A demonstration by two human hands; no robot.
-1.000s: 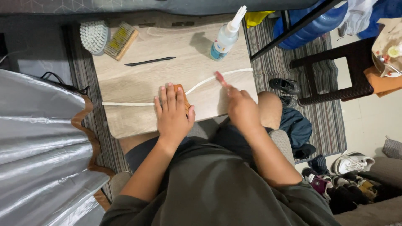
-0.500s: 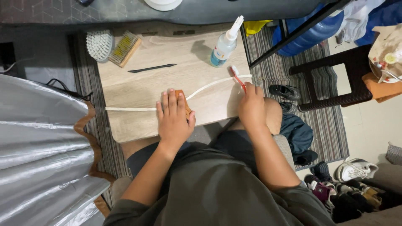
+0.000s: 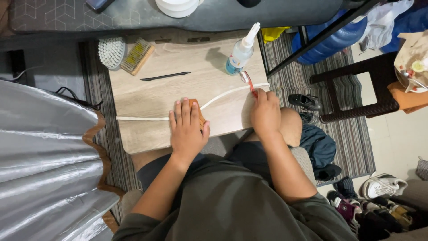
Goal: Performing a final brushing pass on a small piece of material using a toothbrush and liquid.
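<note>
1. Orange-brown pad (image 3: 199,117) lies under the flat, spread left hand (image 3: 186,129), pinning a white cord (image 3: 223,96) on the wooden board (image 3: 178,91).
2. Right hand (image 3: 265,114), curled closed, grips a red-handled tool (image 3: 248,81) at the cord's far end.

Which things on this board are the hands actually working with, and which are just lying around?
In hand:
left hand flat on a brown pad
right hand holding a red tool
white cord across the board

Lying about:
spray bottle
two brushes
black stick
</note>
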